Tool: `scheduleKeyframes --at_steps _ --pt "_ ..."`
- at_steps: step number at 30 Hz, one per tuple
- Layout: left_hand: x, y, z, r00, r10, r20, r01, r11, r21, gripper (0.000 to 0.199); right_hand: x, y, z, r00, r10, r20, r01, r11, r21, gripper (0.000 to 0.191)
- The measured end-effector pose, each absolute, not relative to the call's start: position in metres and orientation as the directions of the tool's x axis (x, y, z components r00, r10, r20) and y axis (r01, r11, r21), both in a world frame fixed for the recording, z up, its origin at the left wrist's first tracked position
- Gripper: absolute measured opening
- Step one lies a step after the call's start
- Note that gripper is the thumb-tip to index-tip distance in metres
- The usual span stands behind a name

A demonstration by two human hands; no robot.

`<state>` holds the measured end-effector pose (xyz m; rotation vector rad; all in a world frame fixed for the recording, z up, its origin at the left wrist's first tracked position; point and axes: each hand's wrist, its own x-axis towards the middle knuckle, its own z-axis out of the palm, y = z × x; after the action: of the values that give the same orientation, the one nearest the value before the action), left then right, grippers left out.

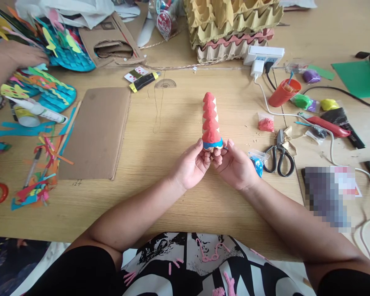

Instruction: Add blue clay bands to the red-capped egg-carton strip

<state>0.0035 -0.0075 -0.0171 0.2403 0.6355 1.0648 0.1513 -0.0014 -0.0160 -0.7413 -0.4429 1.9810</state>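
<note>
The red piece (210, 119) sits mid-view, held over the bench (154, 205) with its jagged length pointing to 12 o'clock. From it, the left hand (193, 165) is at 7 o'clock and the right hand (239, 165) at 5; each grip is narrow, thumb and fingers closed on the base around the blue band (212, 145) (what the tucked fingertips press on underneath, I cannot tell). All the support is at that lower end — the long upper part looks likely to tip if one hand eased off, or to twist if the two turned against each other. Too firm a squeeze might dent the base or shift the band, should either be soft. At 4 o'clock, a bag of blue material (258, 163) lies just beside the right hand, with scissors (280, 144) beyond — an outward sweep could knock both. A longer reach toward 2 might topple the orange cup (282, 95).
</note>
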Motion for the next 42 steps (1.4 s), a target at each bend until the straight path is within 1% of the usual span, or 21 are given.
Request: scheduleKeyframes --at_steps 2,6,12,17,22,28,31,37,42 --pt "0.003 -0.008 -0.018 0.342 0.872 -0.35 -0.727 0.481 0.489 0.038 0.151 -0.001 -0.016 -0.38 0.868 -0.32 -0.647 -0.497 -0.578 0.028" --pt "0.003 -0.008 -0.022 0.308 0.876 -0.372 -0.716 0.471 0.515 0.036 0.151 -0.001 -0.017 -0.372 0.878 -0.3 -0.646 -0.477 -0.595 0.027" --pt "0.003 -0.007 -0.026 0.287 0.889 -0.358 -0.767 0.437 0.47 0.026 0.151 -0.002 -0.019 -0.365 0.888 -0.279 -0.678 -0.459 -0.574 0.028" --pt "0.003 -0.007 -0.026 0.301 0.888 -0.349 -0.738 0.448 0.505 0.034 0.15 -0.002 -0.02 -0.335 0.904 -0.265 -0.652 -0.425 -0.628 0.031" --pt "0.003 -0.007 -0.026 0.281 0.885 -0.371 -0.729 0.448 0.517 0.035 0.15 -0.003 -0.021 -0.304 0.923 -0.235 -0.62 -0.378 -0.688 0.027" --pt "0.004 -0.007 -0.024 0.325 0.891 -0.318 -0.715 0.451 0.534 0.037 0.15 -0.002 -0.021 -0.3 0.924 -0.239 -0.583 -0.376 -0.72 0.03" --pt "0.004 -0.008 -0.025 0.3 0.895 -0.328 -0.714 0.439 0.545 0.037 0.15 -0.002 -0.021 -0.294 0.923 -0.249 -0.581 -0.379 -0.72 0.03" --pt "0.002 -0.008 -0.026 0.321 0.916 -0.241 -0.698 0.401 0.593 0.041 0.15 -0.002 -0.02 -0.302 0.926 -0.229 -0.6 -0.371 -0.709 0.033" --pt "0.006 -0.009 -0.028 0.284 0.933 -0.223 -0.676 0.359 0.643 0.038 0.146 -0.005 -0.019 -0.285 0.928 -0.24 -0.594 -0.367 -0.716 0.03"
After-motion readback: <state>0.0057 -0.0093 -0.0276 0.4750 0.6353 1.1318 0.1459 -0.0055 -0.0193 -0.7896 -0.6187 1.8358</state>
